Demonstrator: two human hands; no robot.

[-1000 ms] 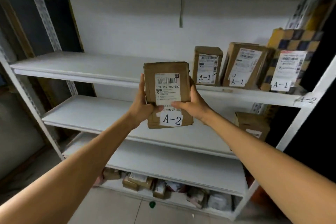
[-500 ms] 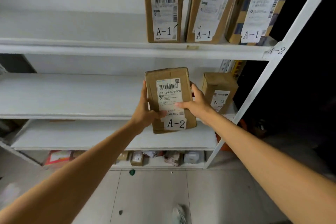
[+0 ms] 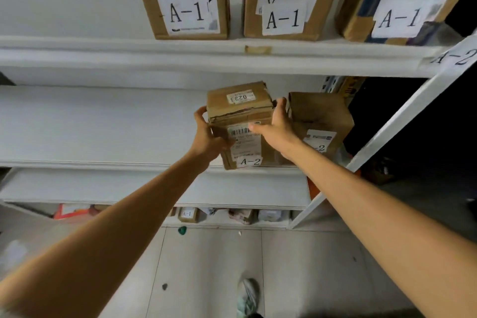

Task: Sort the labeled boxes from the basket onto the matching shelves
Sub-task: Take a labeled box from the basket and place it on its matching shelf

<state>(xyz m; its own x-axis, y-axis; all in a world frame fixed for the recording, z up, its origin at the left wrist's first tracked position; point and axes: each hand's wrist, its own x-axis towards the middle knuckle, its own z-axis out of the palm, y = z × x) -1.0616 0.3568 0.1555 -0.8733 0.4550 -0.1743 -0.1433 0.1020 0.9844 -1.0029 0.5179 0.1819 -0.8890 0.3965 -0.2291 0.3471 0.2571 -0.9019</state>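
Fingers of the left hand (image 3: 206,135) curl round the left side of the A-2 box (image 3: 240,108) — upright at the front edge of the middle shelf (image 3: 103,124), near its right end — and the right hand (image 3: 277,129) grips its right side, just beside a second A-2 box (image 3: 322,116).

Left hand (image 3: 206,137), right hand (image 3: 277,129): opposed side grip.
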